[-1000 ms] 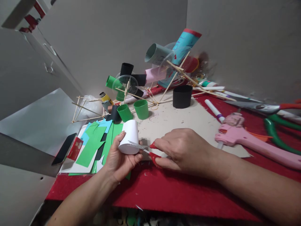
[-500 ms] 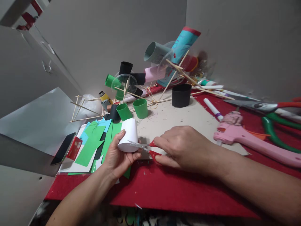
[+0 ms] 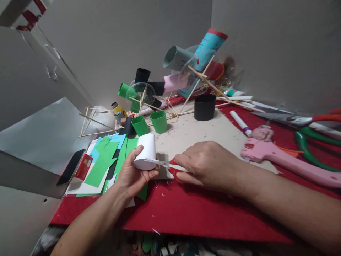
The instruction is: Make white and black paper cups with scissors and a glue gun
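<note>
My left hand (image 3: 131,174) is closed around a white paper tube (image 3: 145,151), holding it on its side just above the table. My right hand (image 3: 206,163) grips small red-handled scissors (image 3: 165,164); their blades lie across the tube's near open end. Both hands hover over the front of a red mat (image 3: 186,209), at the edge of a beige cardboard sheet (image 3: 202,133).
Green and blue paper scraps (image 3: 106,160), a phone (image 3: 71,167) and a red card lie at left. Green cups (image 3: 159,121), a black paper ring (image 3: 204,107) and stick-and-tube models (image 3: 186,71) stand behind. A pink glue gun (image 3: 269,153), marker and large scissors (image 3: 295,121) lie at right.
The hands, tube and scissors have shifted slightly up in the view with a small head movement; the scissors stay at the tube's rim.
</note>
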The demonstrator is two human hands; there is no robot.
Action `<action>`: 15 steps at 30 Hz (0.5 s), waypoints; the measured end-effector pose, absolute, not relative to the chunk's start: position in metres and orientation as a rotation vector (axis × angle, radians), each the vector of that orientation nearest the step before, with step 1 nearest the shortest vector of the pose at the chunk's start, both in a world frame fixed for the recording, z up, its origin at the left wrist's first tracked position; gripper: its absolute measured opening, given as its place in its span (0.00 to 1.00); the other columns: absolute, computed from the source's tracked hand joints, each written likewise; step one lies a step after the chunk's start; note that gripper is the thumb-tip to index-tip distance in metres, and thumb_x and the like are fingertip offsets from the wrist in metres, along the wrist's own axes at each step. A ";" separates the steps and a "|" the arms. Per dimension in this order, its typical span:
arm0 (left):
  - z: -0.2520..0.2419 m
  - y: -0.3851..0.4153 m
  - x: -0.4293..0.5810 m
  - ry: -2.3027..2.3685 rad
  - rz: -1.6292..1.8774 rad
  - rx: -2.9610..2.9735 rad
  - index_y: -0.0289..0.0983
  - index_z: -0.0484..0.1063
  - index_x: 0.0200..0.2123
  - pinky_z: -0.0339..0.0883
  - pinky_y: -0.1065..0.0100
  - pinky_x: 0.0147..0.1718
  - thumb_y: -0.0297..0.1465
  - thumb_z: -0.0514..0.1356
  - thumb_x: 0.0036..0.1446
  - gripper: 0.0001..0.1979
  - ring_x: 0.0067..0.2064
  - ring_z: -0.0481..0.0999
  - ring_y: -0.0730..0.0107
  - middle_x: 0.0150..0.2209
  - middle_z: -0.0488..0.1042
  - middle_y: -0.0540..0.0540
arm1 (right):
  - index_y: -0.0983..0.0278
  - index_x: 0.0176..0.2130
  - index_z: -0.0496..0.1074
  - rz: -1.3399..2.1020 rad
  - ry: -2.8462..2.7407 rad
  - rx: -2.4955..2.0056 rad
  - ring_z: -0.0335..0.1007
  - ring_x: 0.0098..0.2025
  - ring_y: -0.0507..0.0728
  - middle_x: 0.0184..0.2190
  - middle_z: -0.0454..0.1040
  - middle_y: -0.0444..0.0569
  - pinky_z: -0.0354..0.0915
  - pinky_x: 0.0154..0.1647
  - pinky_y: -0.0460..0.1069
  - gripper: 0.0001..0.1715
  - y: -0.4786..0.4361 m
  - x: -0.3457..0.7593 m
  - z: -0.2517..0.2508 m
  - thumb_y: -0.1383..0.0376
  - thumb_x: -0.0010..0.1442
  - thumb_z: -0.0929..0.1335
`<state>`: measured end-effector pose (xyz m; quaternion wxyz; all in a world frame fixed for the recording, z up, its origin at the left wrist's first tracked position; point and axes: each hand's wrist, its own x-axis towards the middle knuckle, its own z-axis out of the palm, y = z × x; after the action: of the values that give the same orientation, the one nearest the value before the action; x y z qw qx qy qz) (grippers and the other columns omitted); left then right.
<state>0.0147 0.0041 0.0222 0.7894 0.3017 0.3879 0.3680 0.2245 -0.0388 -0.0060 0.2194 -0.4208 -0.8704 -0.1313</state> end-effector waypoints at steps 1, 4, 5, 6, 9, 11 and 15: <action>0.022 0.004 0.015 0.826 0.786 0.652 0.30 0.67 0.47 0.76 0.69 0.21 0.34 0.58 0.59 0.16 0.25 0.77 0.67 0.28 0.76 0.41 | 0.63 0.28 0.69 -0.360 -2.410 -1.159 0.67 0.22 0.55 0.20 0.73 0.45 0.46 0.26 0.49 0.11 -0.039 0.224 -0.005 0.61 0.60 0.67; 0.022 0.003 0.014 0.809 0.787 0.666 0.31 0.67 0.47 0.76 0.68 0.21 0.34 0.58 0.60 0.15 0.25 0.78 0.65 0.28 0.77 0.40 | 0.64 0.28 0.70 -0.348 -2.398 -1.149 0.66 0.21 0.55 0.19 0.73 0.45 0.45 0.25 0.49 0.11 -0.041 0.223 -0.003 0.60 0.59 0.68; 0.022 0.003 0.014 0.808 0.792 0.670 0.31 0.67 0.48 0.76 0.68 0.21 0.33 0.57 0.60 0.15 0.25 0.78 0.65 0.28 0.77 0.40 | 0.64 0.28 0.70 -0.343 -2.392 -1.144 0.66 0.21 0.54 0.19 0.73 0.45 0.45 0.25 0.49 0.11 -0.041 0.223 -0.003 0.59 0.58 0.68; 0.022 0.002 0.014 0.809 0.793 0.670 0.30 0.67 0.48 0.76 0.68 0.21 0.33 0.57 0.60 0.15 0.25 0.78 0.65 0.28 0.77 0.40 | 0.64 0.28 0.70 -0.341 -2.385 -1.139 0.66 0.21 0.54 0.19 0.73 0.45 0.46 0.25 0.49 0.12 -0.041 0.222 -0.003 0.59 0.58 0.67; 0.023 0.001 0.015 0.809 0.778 0.662 0.29 0.68 0.46 0.76 0.68 0.21 0.33 0.56 0.60 0.14 0.25 0.77 0.65 0.27 0.77 0.40 | 0.64 0.28 0.69 -0.360 -2.371 -1.120 0.65 0.21 0.54 0.19 0.71 0.44 0.46 0.26 0.49 0.13 -0.040 0.222 -0.007 0.59 0.59 0.66; 0.023 0.002 0.015 0.813 0.767 0.653 0.29 0.69 0.46 0.76 0.68 0.21 0.33 0.55 0.61 0.14 0.25 0.77 0.66 0.27 0.77 0.40 | 0.64 0.28 0.69 -0.378 -2.374 -1.113 0.64 0.21 0.54 0.18 0.71 0.44 0.45 0.26 0.49 0.14 -0.039 0.222 -0.010 0.58 0.61 0.65; 0.022 0.004 0.015 0.821 0.762 0.640 0.29 0.69 0.44 0.76 0.68 0.21 0.33 0.55 0.61 0.13 0.24 0.77 0.66 0.26 0.77 0.40 | 0.63 0.27 0.69 -0.384 -2.387 -1.127 0.64 0.21 0.54 0.18 0.70 0.44 0.45 0.26 0.49 0.13 -0.037 0.223 -0.013 0.59 0.61 0.65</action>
<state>0.0153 0.0038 0.0224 0.7990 0.2981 0.3828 0.3551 0.2231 -0.0375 -0.0128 0.2351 -0.4106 -0.8698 -0.1398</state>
